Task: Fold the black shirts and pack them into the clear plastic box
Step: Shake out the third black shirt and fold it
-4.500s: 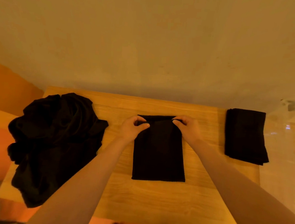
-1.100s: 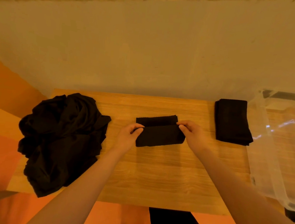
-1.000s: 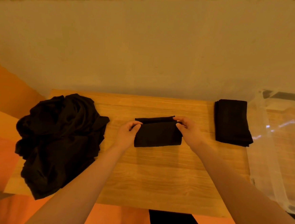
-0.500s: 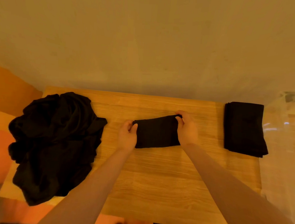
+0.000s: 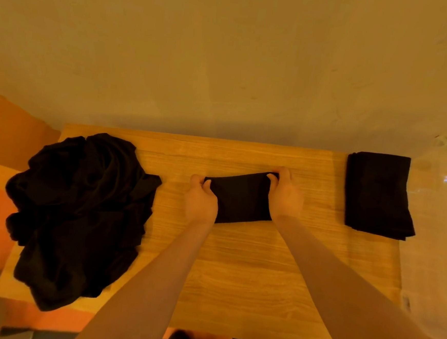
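- Head view: wooden table [image 5: 235, 277] against a plain wall [image 5: 226, 49].
- Small folded black shirt [image 5: 239, 197] lies at the table's middle, a compact rectangle, held at both short ends.
- Left hand [image 5: 200, 202] grips the shirt's left end, thumb on top, fingers curled round the edge.
- Right hand [image 5: 284, 195] grips the right end, fingers curled over the far corner.
- Shirt's far edge looks slightly raised between the hands; near edge is on the table.
- Pile of unfolded black shirts [image 5: 80, 211] heaped on the table's left side, hanging over the left edge, well apart from the hands.
- Another folded shirt [image 5: 378, 195] lies flat at the far right of the table, just beside the clear plastic box [image 5: 433, 239].
- Box at right edge of view, blurry; contents cannot be told.
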